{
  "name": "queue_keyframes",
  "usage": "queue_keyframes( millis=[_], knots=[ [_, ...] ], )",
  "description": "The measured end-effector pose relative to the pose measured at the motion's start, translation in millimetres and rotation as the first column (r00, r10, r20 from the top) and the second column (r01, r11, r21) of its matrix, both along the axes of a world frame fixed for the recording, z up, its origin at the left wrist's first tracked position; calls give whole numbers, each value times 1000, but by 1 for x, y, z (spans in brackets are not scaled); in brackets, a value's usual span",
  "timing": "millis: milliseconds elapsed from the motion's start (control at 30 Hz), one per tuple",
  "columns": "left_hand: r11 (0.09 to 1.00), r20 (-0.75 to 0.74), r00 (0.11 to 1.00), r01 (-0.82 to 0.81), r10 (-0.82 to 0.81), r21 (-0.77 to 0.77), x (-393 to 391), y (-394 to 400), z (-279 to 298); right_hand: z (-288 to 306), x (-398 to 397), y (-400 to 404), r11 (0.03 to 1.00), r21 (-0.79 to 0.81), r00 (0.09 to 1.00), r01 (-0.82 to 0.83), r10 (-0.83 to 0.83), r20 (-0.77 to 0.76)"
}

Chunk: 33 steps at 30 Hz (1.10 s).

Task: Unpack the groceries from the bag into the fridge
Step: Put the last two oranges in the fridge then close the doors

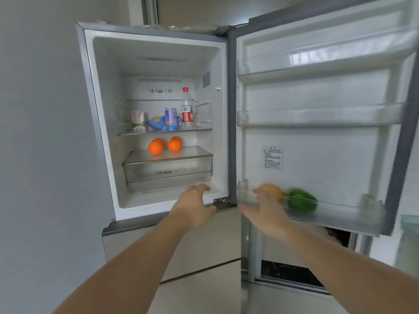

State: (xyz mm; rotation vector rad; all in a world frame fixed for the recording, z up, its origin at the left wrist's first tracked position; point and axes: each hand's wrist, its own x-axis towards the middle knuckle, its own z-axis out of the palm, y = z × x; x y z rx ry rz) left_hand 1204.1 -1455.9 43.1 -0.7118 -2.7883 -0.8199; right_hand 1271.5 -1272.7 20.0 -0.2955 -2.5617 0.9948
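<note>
Head view showed the fridge open and both hands empty, left hand and right hand spread loosely by the door shelf holding a pepper and, seemingly, an orange fruit; next likely meant returning to the unseen bag.

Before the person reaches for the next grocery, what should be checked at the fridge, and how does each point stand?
1. Fridge door open wide: ok.
2. Left hand empty, fingers relaxed: ok.
3. Right hand free: ok, fingers straight by the orange fruit, not curled round it.
4. Green pepper settled in the bottom door bin: ok.
5. Room left on the shelves: ok, bare glass beside the oranges.
6. Grocery bag within reach: cannot tell, out of view.
</note>
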Motion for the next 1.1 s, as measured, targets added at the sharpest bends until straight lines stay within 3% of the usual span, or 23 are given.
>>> queue_keyframes(
  millis=[200,400,600,800,933,1100],
  knots=[
    [971,-62,973,217,-224,-102,40,60,-2,5,54,59,988,17,986,151,-150,-75],
    [922,-96,920,366,-379,-127,70,155,10,13,101,145,939,-129,936,319,-334,-112],
    [898,-46,907,405,-418,-174,91,263,-6,13,133,243,905,-134,901,403,-419,-117],
    [876,-38,916,368,-399,-313,83,355,-29,9,136,321,902,-134,900,410,-424,-97],
    [859,-72,931,297,-357,-416,81,386,-42,9,125,350,918,-147,918,368,-384,-96],
    [886,-101,931,296,-352,-358,76,392,-43,9,109,363,923,-147,924,357,-372,-92]
  ],
)
